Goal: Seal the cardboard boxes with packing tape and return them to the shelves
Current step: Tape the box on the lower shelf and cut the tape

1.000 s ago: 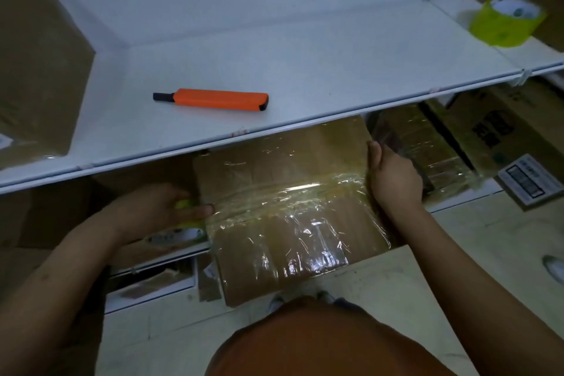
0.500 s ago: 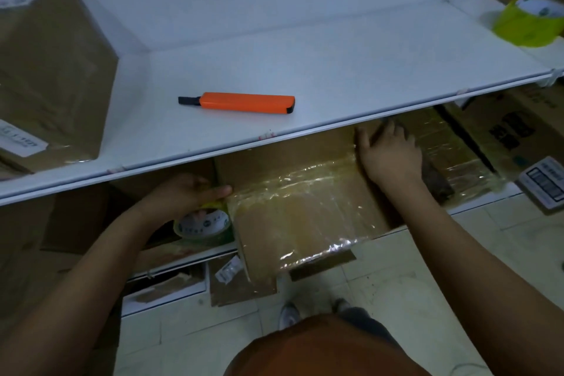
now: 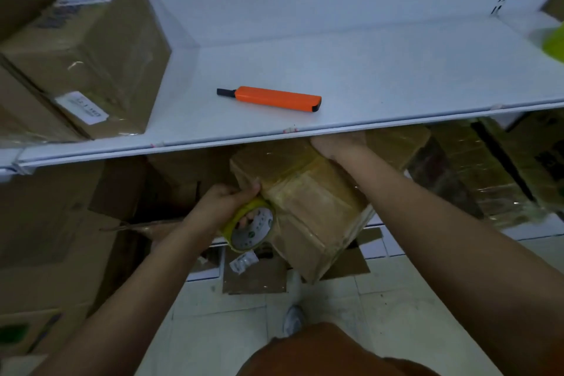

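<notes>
Now the cardboard box (image 3: 308,207) has turned and tilted since a moment ago, one corner pointing down below the white shelf (image 3: 351,70). The left hand (image 3: 227,201) curls round the yellow tape roll (image 3: 251,227), touching the box. The right hand (image 3: 338,143) grips the box's far top edge, fingers hidden. An orange box cutter (image 3: 270,98) lies on the shelf

right hand (image 3: 337,143): fingers hidden behind white shelf (image 3: 366,76) lip, grip unreadable | yellow-green object (image 3: 554,41), far right: cut by edge, blurred | box label (image 3: 82,107), left: print illegible | taped box (image 3: 305,201): far end under shelf, unseen
</notes>
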Demonstrator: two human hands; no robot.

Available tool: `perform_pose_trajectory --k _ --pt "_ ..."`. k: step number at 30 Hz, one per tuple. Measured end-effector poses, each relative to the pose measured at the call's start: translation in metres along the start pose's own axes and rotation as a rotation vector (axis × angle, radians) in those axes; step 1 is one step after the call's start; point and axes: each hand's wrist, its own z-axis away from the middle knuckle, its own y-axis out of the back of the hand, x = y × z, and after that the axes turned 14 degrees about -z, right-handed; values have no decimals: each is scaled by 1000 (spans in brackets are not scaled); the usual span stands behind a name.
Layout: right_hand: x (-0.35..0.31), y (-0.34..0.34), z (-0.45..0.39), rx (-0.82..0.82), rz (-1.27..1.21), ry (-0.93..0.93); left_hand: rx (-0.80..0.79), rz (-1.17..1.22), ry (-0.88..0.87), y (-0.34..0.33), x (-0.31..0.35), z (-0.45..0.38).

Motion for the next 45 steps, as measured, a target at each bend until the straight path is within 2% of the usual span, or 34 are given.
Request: perform_pose_trajectory --k 3,5,11,13,17,22,24,27,29,31,34,36,37,38,40,42,43,45 --pt "-15 -11 26 -158 325 104 7 158 76 -29 -5 19" --pt "-13 -7 44 -227 432 146 14 219 107 -54 -10 29" --pt "12 19 98 -325 457 301 96 309 125 -127 0 50" --pt "27 35 119 -331 436 282 116 324 102 -141 14 54" --pt "57 58 136 -307 436 214 11 300 -31 -169 25 63" --pt "79 65 122 -358 602 497 -46 235 20 -202 30 66" --pt "89 72 113 -373 625 559 36 221 57 -216 37 60" --pt "82 71 98 -371 586 551 261 303 11 -225 47 48" --pt "70 65 90 -354 563 536 338 360 -30 -216 53 42" --pt "59 61 92 -252 520 645 354 378 -73 -205 49 35" --pt "34 63 107 136 371 920 252 375 -35 -195 41 32" --pt "-3 65 101 373 304 955 178 437 22 -193 37 32" --pt "-19 63 89 431 280 931 156 462 32 -193 37 32" --pt "-34 61 74 413 275 881 121 467 42 -193 36 32" --pt "-58 58 43 177 354 708 94 469 53 -196 35 32" --pt "-71 53 18 -18 439 640 138 402 55 -202 32 31" --pt "-74 52 11 -57 487 639 154 387 55 -205 32 31" --pt "-74 51 9 -35 554 683 185 388 67 -207 33 31"
